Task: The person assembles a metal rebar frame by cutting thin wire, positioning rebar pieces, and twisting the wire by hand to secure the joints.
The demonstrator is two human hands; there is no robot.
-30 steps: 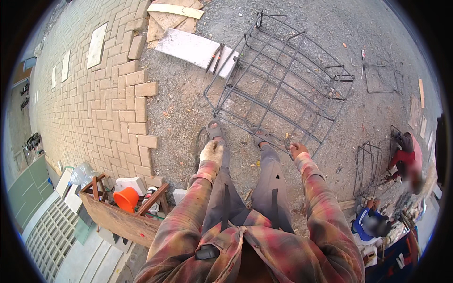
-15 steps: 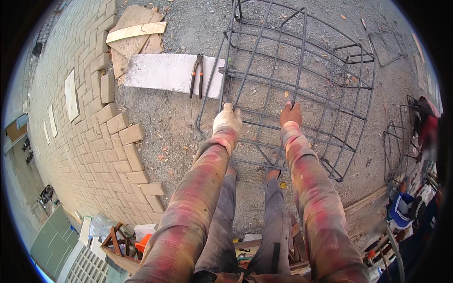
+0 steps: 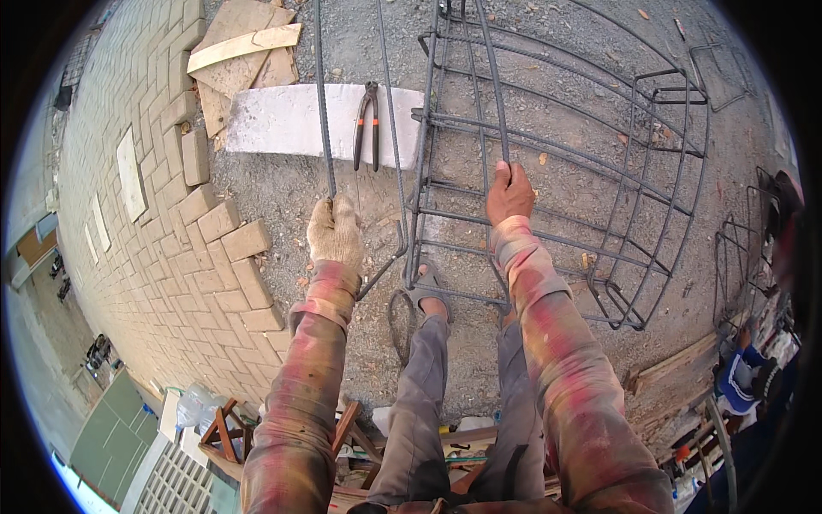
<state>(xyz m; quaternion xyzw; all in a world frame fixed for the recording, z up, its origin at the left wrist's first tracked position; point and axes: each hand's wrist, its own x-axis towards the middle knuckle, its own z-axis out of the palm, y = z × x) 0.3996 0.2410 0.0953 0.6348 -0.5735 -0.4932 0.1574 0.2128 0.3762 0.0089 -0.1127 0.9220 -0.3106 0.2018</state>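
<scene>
My left hand (image 3: 335, 231), in a pale work glove, is closed round the near end of a long ribbed steel bar (image 3: 324, 120). It is left of the rebar cage (image 3: 565, 141), which is made of bars and bent rectangular stirrups. My bare right hand (image 3: 510, 195) grips another steel bar (image 3: 494, 81) that lies over the cage's left part. Between my hands runs a further bar (image 3: 390, 111) with a bent near end. Steel pincers (image 3: 366, 128) with black and orange handles lie on a whitish slab (image 3: 274, 120) beyond my left hand.
Gravel ground (image 3: 368, 325) lies under the cage and my feet. Block paving (image 3: 171, 257) with a stepped edge is on the left. Flat boards (image 3: 244, 51) lie at the far left. Loose stirrups (image 3: 736, 248) and a person in blue (image 3: 743, 377) are at the right.
My left hand has moved left, away from the cage, with a bar in it. My right hand has shifted slightly left, and its bar now crosses the cage further left.
</scene>
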